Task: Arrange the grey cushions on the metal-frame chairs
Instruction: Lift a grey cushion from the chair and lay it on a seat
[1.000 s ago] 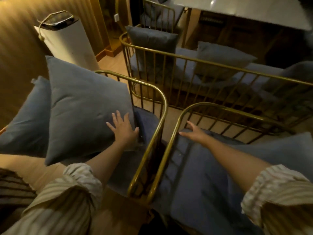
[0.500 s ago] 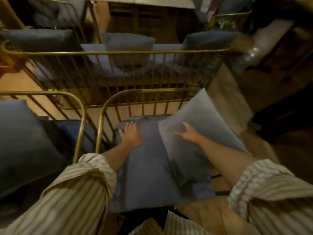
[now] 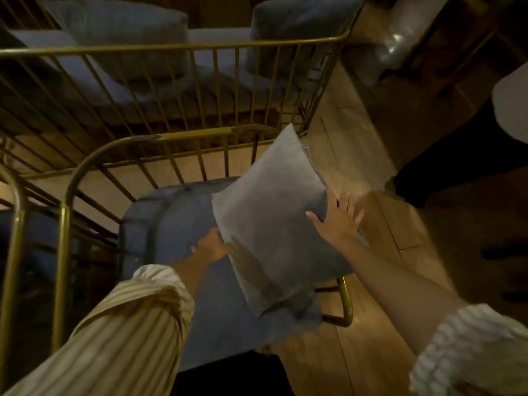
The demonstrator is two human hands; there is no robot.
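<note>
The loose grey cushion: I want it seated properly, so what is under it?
Under the grey cushion lies the blue seat pad of the metal-frame chair. The pad's right part and the left hand's fingertips are hidden.

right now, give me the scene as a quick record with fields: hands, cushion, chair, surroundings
left hand: gripping the left edge of the grey throw cushion
right hand: fingers spread, pressed on the cushion's right edge
cushion: tilted, over the right side of the blue-grey seat pad, one corner past the chair's side
chair: gold metal-frame chair with bar back
behind: metal-frame sofa holding two more grey cushions
floor: wooden floor to the right
</note>
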